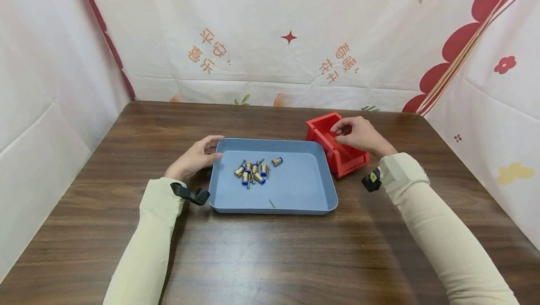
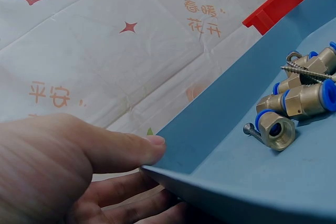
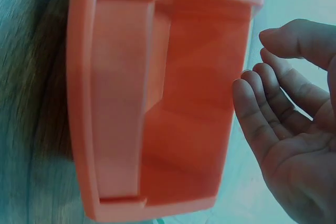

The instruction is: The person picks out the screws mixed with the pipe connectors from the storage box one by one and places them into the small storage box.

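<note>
Right hand (image 1: 359, 135) loosely curled over bin (image 1: 352, 166)

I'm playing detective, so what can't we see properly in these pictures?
Bin, head view: partly hidden by the right hand.
Left hand, left wrist view: partly hidden behind the tray.
Fittings, left wrist view: some cut off by the right edge.
Lone screw, head view: thread too small.

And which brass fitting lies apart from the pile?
The rightmost brass fitting in the head view, nearest the red bin; the others sit clustered to its left in the blue tray.
</note>
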A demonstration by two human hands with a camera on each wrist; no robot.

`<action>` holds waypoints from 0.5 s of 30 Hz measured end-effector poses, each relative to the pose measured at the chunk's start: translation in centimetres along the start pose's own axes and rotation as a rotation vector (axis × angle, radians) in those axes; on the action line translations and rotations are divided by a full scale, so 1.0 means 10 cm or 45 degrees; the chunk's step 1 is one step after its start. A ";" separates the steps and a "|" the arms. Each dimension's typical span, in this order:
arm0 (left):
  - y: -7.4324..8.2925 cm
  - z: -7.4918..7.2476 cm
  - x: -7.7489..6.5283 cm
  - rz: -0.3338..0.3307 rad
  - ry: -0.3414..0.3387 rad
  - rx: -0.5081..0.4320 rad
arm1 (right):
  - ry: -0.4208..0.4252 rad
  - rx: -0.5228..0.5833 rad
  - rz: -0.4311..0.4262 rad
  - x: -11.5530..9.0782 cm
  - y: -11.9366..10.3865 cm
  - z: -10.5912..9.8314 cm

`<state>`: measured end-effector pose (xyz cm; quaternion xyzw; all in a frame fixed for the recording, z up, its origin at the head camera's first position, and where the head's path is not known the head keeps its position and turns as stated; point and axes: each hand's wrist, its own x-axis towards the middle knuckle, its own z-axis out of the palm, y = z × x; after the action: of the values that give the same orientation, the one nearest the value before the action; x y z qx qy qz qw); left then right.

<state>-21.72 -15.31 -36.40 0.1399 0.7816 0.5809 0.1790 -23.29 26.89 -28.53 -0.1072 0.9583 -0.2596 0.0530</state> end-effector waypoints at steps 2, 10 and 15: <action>0.00 0.00 0.00 -0.001 -0.001 0.000 | -0.002 0.007 -0.017 0.00 -0.03 0.01; 0.00 0.00 0.00 -0.002 -0.006 -0.009 | 0.004 0.011 -0.158 0.03 -0.15 0.08; 0.00 0.00 0.00 0.001 -0.004 -0.013 | -0.013 0.056 -0.184 0.04 -0.21 0.12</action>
<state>-21.69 -15.29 -36.40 0.1401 0.7783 0.5849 0.1806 -23.13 24.48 -28.50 -0.1763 0.9418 -0.2833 0.0413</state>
